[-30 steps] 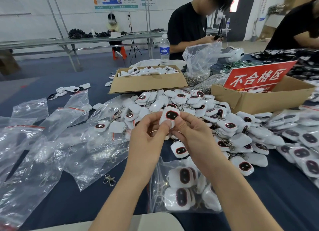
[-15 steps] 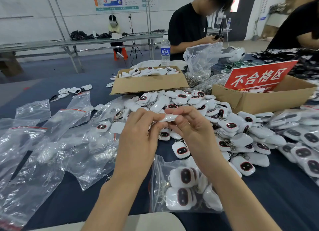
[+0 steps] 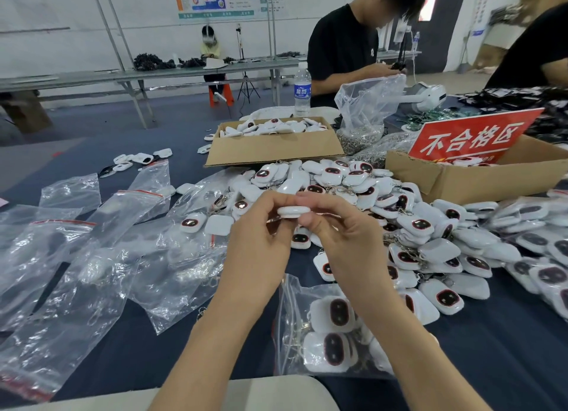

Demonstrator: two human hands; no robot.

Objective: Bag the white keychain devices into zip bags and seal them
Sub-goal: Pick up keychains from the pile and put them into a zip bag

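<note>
white keychain device (image 3: 292, 211) was pinched edge-on between both hands, its long axis running from the left hand (image 3: 261, 247) to the right hand (image 3: 350, 244); the part-filled zip bag (image 3: 288, 306) lay on the bench (image 3: 507, 349) below the right wrist, nearer that hand.

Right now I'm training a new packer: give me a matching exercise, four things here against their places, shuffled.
1 held device
2 water bottle
3 red sign
4 zip bag holding devices

A behind the shallow cardboard box
B under the right forearm
C pinched between left hand and right hand
D standing in the right cardboard box

Pairs: 1-C, 2-A, 3-D, 4-B
</note>
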